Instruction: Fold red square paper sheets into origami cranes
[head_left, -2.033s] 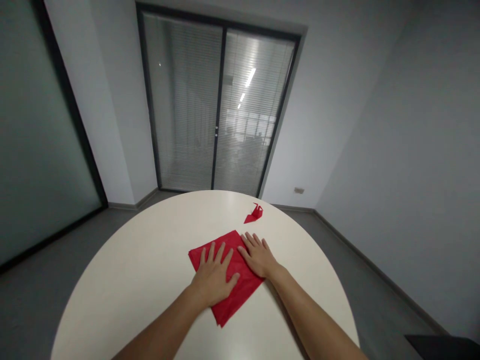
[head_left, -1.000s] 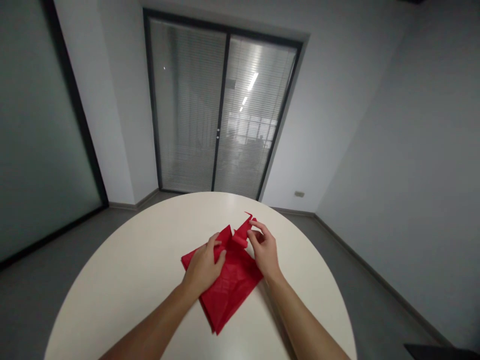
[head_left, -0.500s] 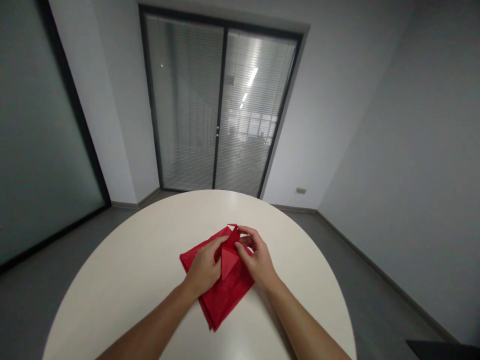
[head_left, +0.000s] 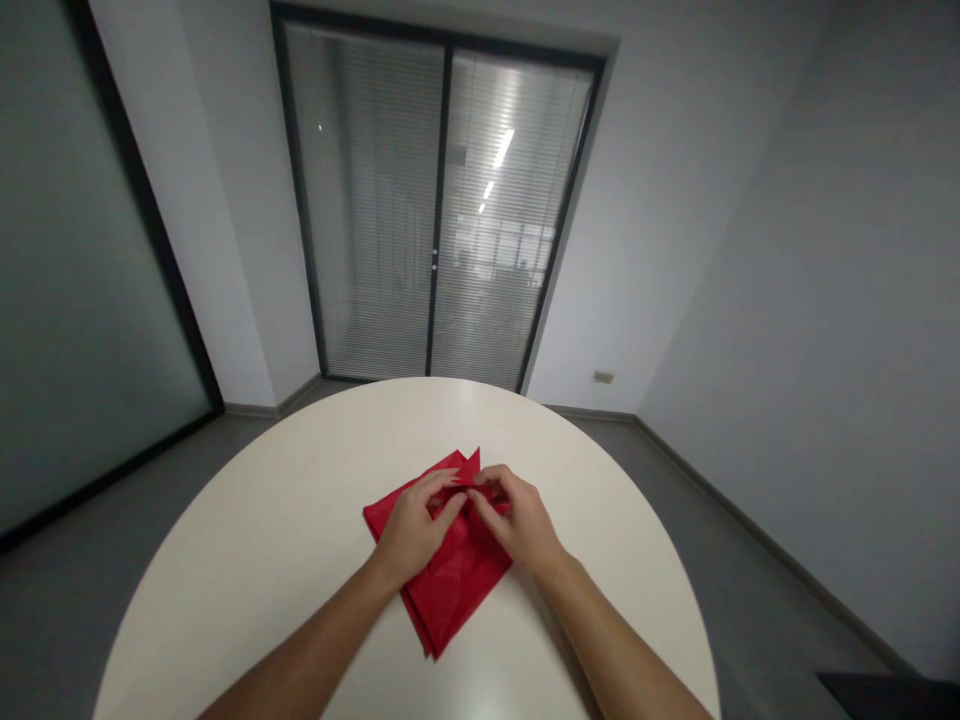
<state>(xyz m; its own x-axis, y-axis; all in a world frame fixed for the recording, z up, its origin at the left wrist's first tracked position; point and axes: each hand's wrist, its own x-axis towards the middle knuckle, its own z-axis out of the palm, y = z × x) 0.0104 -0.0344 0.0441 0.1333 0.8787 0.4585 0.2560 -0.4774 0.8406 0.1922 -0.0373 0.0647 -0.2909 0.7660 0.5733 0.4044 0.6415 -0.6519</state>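
A stack of red paper sheets (head_left: 450,590) lies on a round white table (head_left: 285,520). Both hands rest over its far half. My left hand (head_left: 414,528) and my right hand (head_left: 523,522) meet fingertip to fingertip, with the fingers curled. Between them they pinch a small folded red paper figure (head_left: 484,490), low over the sheets. Most of the figure is hidden by the fingers. A red point pokes up just beyond them at the stack's far corner.
The table's far rim (head_left: 450,382) curves in front of a grey floor (head_left: 712,520). Glass doors with blinds (head_left: 435,210) stand behind. A dark object (head_left: 885,695) shows at the lower right corner.
Both hands lay flat on the sheets. My right hand then picked up the small folded figure from the table beyond and brought it over the sheets, where both hands now pinch it.
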